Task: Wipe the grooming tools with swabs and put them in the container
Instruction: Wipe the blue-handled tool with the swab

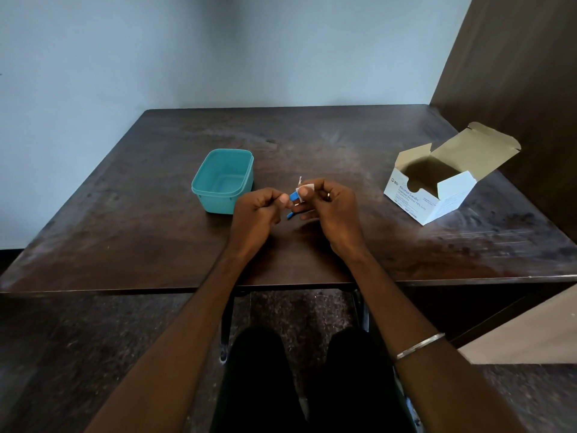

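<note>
Both hands meet above the middle of the dark wooden table. My left hand pinches one end of a small blue grooming tool, most of which is hidden by fingers. My right hand pinches a white swab against the tool's blue part, with a thin metal tip poking up behind it. The teal plastic container stands open and looks empty, just left of and slightly beyond my left hand.
An open white box of alcohol swabs sits on the table at the right, flaps up. A dark wooden panel rises at the far right. The table's near edge runs in front of my knees.
</note>
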